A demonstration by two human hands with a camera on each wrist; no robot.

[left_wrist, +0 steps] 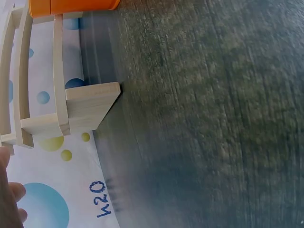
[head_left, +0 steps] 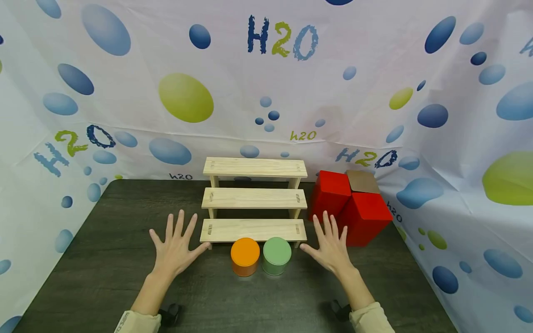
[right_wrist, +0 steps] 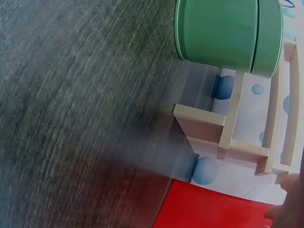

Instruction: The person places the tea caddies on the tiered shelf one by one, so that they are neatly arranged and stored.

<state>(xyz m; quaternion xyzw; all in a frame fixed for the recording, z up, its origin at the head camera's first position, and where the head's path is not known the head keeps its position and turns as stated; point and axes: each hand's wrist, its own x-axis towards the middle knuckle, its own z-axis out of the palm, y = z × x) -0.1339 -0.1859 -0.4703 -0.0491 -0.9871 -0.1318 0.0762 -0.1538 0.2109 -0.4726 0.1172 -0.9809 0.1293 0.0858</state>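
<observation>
In the head view my left hand point(head_left: 174, 249) is held with its fingers spread, left of an orange round tin point(head_left: 245, 252). My right hand point(head_left: 331, 247), fingers likewise spread, is to the right of a green round tin point(head_left: 276, 252). Neither hand holds anything. Both lidded tins stand side by side before a three-step wooden rack point(head_left: 254, 230). The left wrist view catches part of the orange tin point(left_wrist: 71, 6) and some fingertips point(left_wrist: 18, 191). From the right wrist, the green tin point(right_wrist: 218, 33) appears large beside the rack point(right_wrist: 232, 118).
Red boxes point(head_left: 368, 217) and a brown box point(head_left: 363, 181) stand right of the rack, close to my right hand. Everything rests on a dark wood-grain table point(head_left: 112, 259). A white curtain point(head_left: 233, 92) with dots and H2O lettering encloses the back and sides.
</observation>
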